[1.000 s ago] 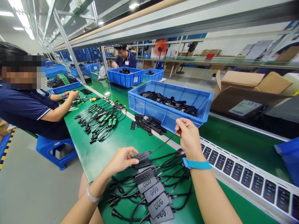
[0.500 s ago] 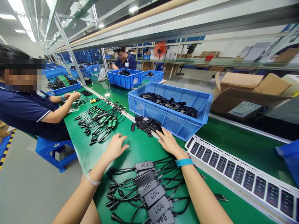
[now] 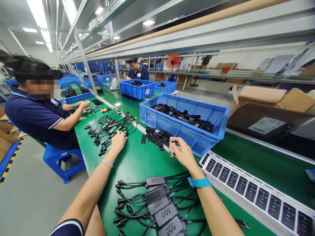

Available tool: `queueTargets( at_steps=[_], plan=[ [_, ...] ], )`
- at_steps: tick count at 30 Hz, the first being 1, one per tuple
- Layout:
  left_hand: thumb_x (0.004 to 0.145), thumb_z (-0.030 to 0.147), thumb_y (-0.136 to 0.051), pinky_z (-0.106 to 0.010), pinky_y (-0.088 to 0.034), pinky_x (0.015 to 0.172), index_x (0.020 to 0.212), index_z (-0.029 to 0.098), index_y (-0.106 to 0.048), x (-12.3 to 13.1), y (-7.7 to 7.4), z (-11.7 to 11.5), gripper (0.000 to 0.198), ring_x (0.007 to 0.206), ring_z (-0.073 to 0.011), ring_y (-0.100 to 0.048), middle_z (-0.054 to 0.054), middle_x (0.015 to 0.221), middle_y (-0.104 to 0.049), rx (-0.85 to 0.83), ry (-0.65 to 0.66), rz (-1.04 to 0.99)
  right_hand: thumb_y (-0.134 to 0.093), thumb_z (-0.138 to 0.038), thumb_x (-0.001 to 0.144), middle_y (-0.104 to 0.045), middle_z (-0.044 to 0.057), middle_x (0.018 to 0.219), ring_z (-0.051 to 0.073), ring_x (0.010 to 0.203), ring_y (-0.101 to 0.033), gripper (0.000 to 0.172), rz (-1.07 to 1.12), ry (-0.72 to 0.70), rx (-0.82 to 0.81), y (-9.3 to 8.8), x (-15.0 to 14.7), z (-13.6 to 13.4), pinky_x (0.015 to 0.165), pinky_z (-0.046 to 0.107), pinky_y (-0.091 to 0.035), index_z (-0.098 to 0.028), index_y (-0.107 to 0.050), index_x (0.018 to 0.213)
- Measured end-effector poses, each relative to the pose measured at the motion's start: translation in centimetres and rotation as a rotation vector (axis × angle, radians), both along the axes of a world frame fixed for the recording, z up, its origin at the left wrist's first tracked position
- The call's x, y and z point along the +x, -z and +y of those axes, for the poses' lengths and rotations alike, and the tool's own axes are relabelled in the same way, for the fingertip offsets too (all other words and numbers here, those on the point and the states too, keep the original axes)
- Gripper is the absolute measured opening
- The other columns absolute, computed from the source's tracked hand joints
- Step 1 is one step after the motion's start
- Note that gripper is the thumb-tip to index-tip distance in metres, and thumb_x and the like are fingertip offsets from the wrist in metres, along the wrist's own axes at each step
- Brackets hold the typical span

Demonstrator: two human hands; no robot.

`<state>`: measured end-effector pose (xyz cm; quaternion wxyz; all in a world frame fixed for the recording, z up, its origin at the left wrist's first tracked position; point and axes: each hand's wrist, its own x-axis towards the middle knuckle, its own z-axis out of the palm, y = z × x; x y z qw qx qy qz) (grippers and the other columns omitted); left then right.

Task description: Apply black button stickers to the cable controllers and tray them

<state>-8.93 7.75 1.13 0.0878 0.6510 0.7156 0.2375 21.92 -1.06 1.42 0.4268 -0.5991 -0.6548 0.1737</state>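
Observation:
My left hand [image 3: 118, 141] reaches onto a pile of green circuit boards with black cables [image 3: 105, 126]. Its fingers are closed on a board at the near edge of the pile, and the fingertips are partly hidden. Between thumb and fingers, my right hand [image 3: 182, 151] holds a small flat cover plate [image 3: 171, 145] upright, its greyish face showing. Just behind that hand lies a heap of black cover plates [image 3: 157, 136], against the blue bin. Nearer to me, several black cased units with cables [image 3: 166, 214] are lined up, overlapping, on the green table [image 3: 137, 157].
A blue bin [image 3: 182, 127] of black plates stands behind my right hand. White trays with dark labelled pieces [image 3: 242, 183] run along the right. A co-worker [image 3: 36, 108] sits at the left; another person [image 3: 139, 70] is farther back. An open carton [image 3: 268, 114] stands at the right.
My left hand has moved forward onto the circuit boards and its fingers have closed. The right hand has lifted a cover plate from the heap. The view has shifted slightly.

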Motion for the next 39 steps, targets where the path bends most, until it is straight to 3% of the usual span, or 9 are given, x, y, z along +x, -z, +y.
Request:
queueTargets(
  at_steps=[2,4,9,12,16,19,22,27,39],
  plan=[
    [0.087,0.028,-0.058,-0.044,-0.046,0.090,0.088,0.014,-0.064,-0.5,-0.5,-0.3,0.015,0.110,-0.0359,-0.059,-0.017,0.112,-0.060,0.002,-0.009,-0.117,-0.039,-0.034,0.090,-0.062,0.009,0.100,0.015,0.055,-0.061,0.030,0.061,-0.018,-0.011,-1.2,-0.5,-0.6,0.048,0.030,-0.050,-0.018,-0.050,0.113],
    [0.089,0.028,-0.054,-0.041,-0.047,0.088,0.088,0.015,-0.065,-1.0,-1.1,-1.1,0.018,0.110,-0.0350,-0.060,-0.016,0.104,-0.064,0.008,-0.021,-0.262,-0.039,-0.027,0.087,-0.063,0.009,0.099,0.014,0.056,-0.060,0.030,0.076,-0.057,0.006,-2.5,-1.0,-1.2,0.054,0.031,-0.050,-0.019,-0.050,0.114],
    [0.091,0.031,-0.052,-0.029,-0.053,0.075,0.101,0.014,-0.065,-1.3,-2.5,-4.3,0.024,0.084,-0.0209,-0.067,-0.009,0.089,-0.069,-0.037,0.015,-0.748,-0.040,-0.016,0.080,-0.064,0.009,0.115,0.022,0.091,-0.062,0.043,-0.025,-0.174,0.122,-5.2,-2.0,-2.8,0.076,0.035,-0.049,-0.022,-0.053,0.120],
    [0.091,0.023,-0.050,-0.023,-0.055,0.070,0.104,0.011,-0.064,-0.4,-2.9,-6.7,0.023,0.071,-0.0117,-0.065,-0.008,0.087,-0.068,-0.124,0.059,-1.058,-0.049,-0.023,0.084,-0.068,0.008,0.108,0.020,0.077,-0.061,0.039,0.008,-0.180,0.085,-6.0,-2.9,-3.9,0.067,0.032,-0.047,-0.022,-0.051,0.122],
    [0.082,0.015,-0.063,-0.016,-0.053,0.058,0.097,0.008,-0.068,1.5,-3.0,-10.2,0.018,0.059,-0.0076,-0.060,-0.004,0.073,-0.063,-0.303,0.137,-1.340,-0.056,-0.027,0.086,-0.068,0.005,0.089,0.018,0.071,-0.058,0.016,0.094,-0.279,0.080,-6.7,-4.3,-4.9,0.065,0.030,-0.045,-0.022,-0.064,0.098],
    [0.073,0.016,-0.075,-0.014,-0.049,0.050,0.108,0.012,-0.066,3.2,-2.8,-12.4,0.036,0.059,-0.0075,-0.061,-0.005,0.082,-0.067,-0.381,0.188,-1.450,-0.052,-0.027,0.089,-0.064,0.004,0.087,0.017,0.074,-0.058,0.020,0.158,-0.381,0.072,-6.8,-5.1,-5.2,0.064,0.029,-0.046,-0.022,-0.067,0.102],
    [0.064,0.019,-0.083,-0.017,-0.051,0.052,0.114,0.014,-0.064,4.8,-2.7,-14.0,0.054,0.064,-0.0094,-0.063,-0.007,0.097,-0.070,-0.399,0.301,-1.474,-0.058,-0.028,0.086,-0.064,0.004,0.087,0.018,0.078,-0.060,0.020,0.267,-0.399,0.022,-6.4,-5.7,-5.2,0.066,0.029,-0.047,-0.021,-0.064,0.104],
    [0.061,0.015,-0.082,-0.019,-0.050,0.065,0.107,0.011,-0.070,6.2,-3.1,-15.6,0.048,0.068,-0.0100,-0.061,-0.002,0.083,-0.071,-0.334,0.492,-1.335,-0.066,-0.031,0.080,-0.064,0.002,0.076,0.017,0.069,-0.059,0.013,0.363,-0.375,-0.039,-5.7,-6.5,-5.0,0.064,0.029,-0.047,-0.019,-0.063,0.085],
    [0.065,0.014,-0.073,-0.031,-0.055,0.079,0.127,0.019,-0.060,6.6,-2.8,-17.1,0.063,0.089,-0.0220,-0.069,-0.001,0.092,-0.071,-0.254,0.475,-1.063,-0.067,-0.029,0.080,-0.061,0.001,0.073,0.016,0.066,-0.055,0.012,0.301,-0.291,0.052,-5.2,-7.7,-5.5,0.060,0.028,-0.045,-0.020,-0.060,0.075]
  ],
)
